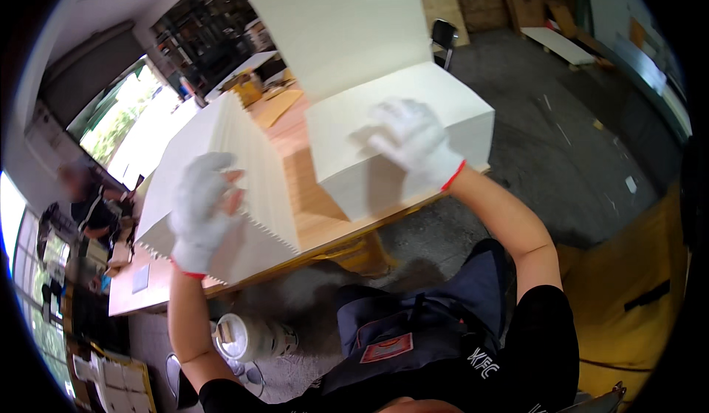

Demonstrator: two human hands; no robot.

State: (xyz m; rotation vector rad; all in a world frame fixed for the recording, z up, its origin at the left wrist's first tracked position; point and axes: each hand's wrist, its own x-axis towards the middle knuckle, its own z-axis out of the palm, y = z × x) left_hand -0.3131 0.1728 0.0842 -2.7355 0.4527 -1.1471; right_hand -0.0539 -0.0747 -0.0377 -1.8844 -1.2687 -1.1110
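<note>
Bench (314, 213) of pale wood spans the middle of the scene, carrying two stacks of white sheets. Right stack (436, 99) lies square, its top sheets (343, 25) lifted and standing up toward the far side. Left stack (255, 184) is fanned, edges stepped like stairs. Right hand (413, 140), gloved white, rests flat on the right stack, grip spread. Left hand (201, 210), gloved likewise, presses the near face of the fanned stack, fingers loosely curled. White bucket (247, 337) stands on the floor, near left.
</note>
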